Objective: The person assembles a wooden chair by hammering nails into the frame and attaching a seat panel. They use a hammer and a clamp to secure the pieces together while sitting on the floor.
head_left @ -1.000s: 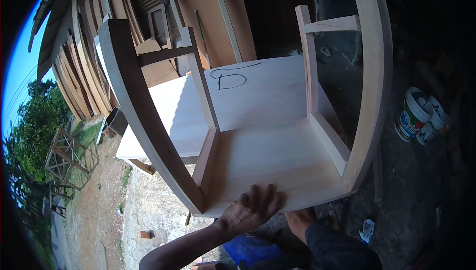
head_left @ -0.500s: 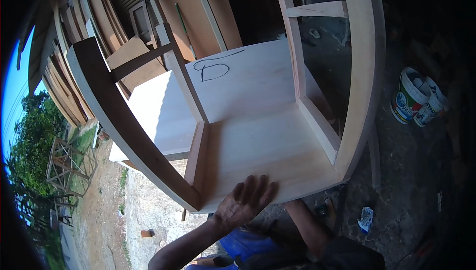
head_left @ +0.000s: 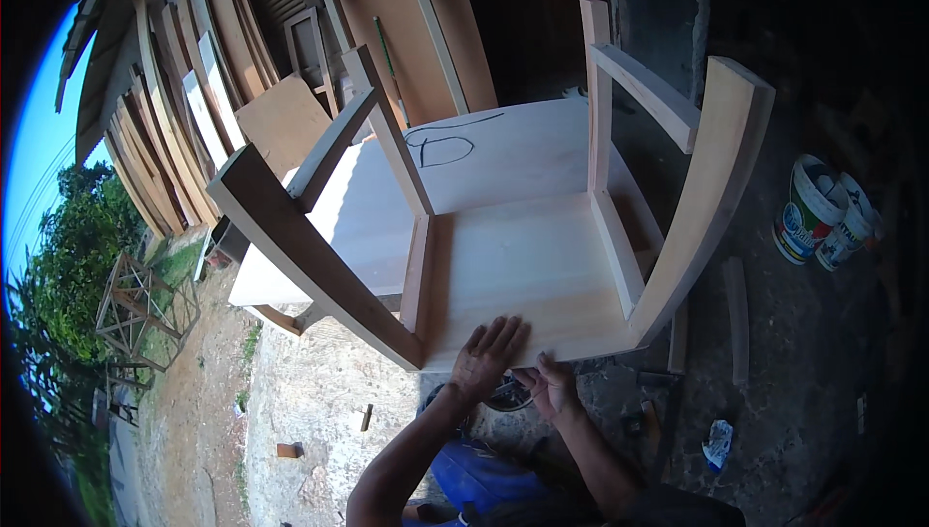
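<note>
A: Frame [head_left: 523, 275], pale wood, fills centre of picture, lying on a flat panel [head_left: 319, 246]. Two curved legs [head_left: 300, 246] rising toward the camera, one lower left, one at right. Pen loop mark [head_left: 440, 150] on the upper board.

B: Left hand [head_left: 487, 358]?

A: Lower centre, flat on the near board of frame, fingers [head_left: 508, 333] spread, palm down. Pressing on wood, gripping nothing.

B: Right hand [head_left: 552, 387]?

A: Just right of left hand, at the near edge of frame, partly under it. Fingers curled; pinching something small or merely hooked on the edge, cannot tell. Touching or nearly touching left hand at the thumb side.

B: Surroundings?

A: Planks [head_left: 174, 130] stacked on edge, upper left. Brown boards [head_left: 426, 33] leaning at upper centre. Two paint tubs [head_left: 823, 212] on the ground, right, side by side. Short stick [head_left: 737, 319] lying lower right, near the right leg's foot. Crumpled scrap [head_left: 717, 444] lower right on the ground. Small wood block [head_left: 287, 451] lower left on dirt. Open lattice stand [head_left: 145, 309] far left, trees behind. Blue cloth [head_left: 474, 474] at bottom centre, between the forearms.

B: Frame level?

A: Tilted slightly; near board sloping toward lower edge of picture.
</note>
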Action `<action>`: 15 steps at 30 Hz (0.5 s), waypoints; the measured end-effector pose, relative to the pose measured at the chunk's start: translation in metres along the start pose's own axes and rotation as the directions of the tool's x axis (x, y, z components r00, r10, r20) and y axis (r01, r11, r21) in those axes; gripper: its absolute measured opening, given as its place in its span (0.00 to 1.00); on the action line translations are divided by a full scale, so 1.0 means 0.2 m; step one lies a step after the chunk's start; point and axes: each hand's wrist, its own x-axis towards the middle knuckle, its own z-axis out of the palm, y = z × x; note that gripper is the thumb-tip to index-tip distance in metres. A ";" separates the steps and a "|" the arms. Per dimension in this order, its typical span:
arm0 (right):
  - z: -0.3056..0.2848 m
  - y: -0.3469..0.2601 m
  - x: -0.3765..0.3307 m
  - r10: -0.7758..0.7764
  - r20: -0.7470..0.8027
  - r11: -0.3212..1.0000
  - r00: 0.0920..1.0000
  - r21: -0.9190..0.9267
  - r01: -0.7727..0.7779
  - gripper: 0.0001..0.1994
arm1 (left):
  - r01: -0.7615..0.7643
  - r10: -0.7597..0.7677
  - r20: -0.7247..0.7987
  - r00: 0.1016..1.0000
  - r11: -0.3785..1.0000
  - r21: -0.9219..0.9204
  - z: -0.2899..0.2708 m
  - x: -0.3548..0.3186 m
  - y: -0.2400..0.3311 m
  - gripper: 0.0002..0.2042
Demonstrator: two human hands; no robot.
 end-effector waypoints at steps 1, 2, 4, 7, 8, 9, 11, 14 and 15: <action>-0.04 0.00 0.07 -0.023 -0.041 1.000 0.999 -0.002 0.023 0.24 | 0.059 -0.059 0.002 0.998 0.998 0.009 0.01 0.05 0.00 0.35; -0.06 0.00 0.13 -0.043 -0.087 0.999 0.995 0.003 0.044 0.24 | 0.116 -0.117 0.013 0.993 0.993 0.018 0.01 0.08 -0.02 0.35; -0.05 0.01 0.25 -0.088 -0.143 0.996 0.986 0.021 0.092 0.22 | 0.203 -0.203 0.041 0.978 0.979 0.004 0.02 0.10 -0.06 0.38; -0.08 0.02 0.40 -0.098 -0.114 0.995 0.989 0.002 0.099 0.21 | 0.244 -0.243 0.019 0.970 0.966 -0.089 -0.02 0.01 -0.05 0.40; -0.05 0.03 0.46 -0.123 -0.188 0.992 0.974 -0.040 0.118 0.22 | 0.273 -0.276 -0.002 0.961 0.952 -0.136 -0.04 -0.06 -0.02 0.39; -0.02 0.05 0.52 -0.141 -0.261 0.989 0.955 -0.079 0.124 0.24 | 0.293 -0.299 -0.016 0.954 0.943 -0.156 -0.03 -0.16 -0.02 0.37; -0.07 0.05 0.64 -0.116 -0.293 0.976 0.949 -0.209 0.055 0.29 | 0.323 -0.320 0.047 0.946 0.930 -0.174 0.01 -0.39 0.03 0.32; -0.06 -0.03 0.77 -0.142 -0.326 0.934 0.935 -0.358 0.017 0.30 | 0.438 -0.413 0.147 0.899 0.867 -0.240 0.09 -0.75 0.10 0.29; -0.06 -0.05 0.80 -0.152 -0.347 0.918 0.925 -0.396 0.003 0.30 | 0.491 -0.466 0.155 0.871 0.829 -0.268 0.12 -0.86 0.13 0.28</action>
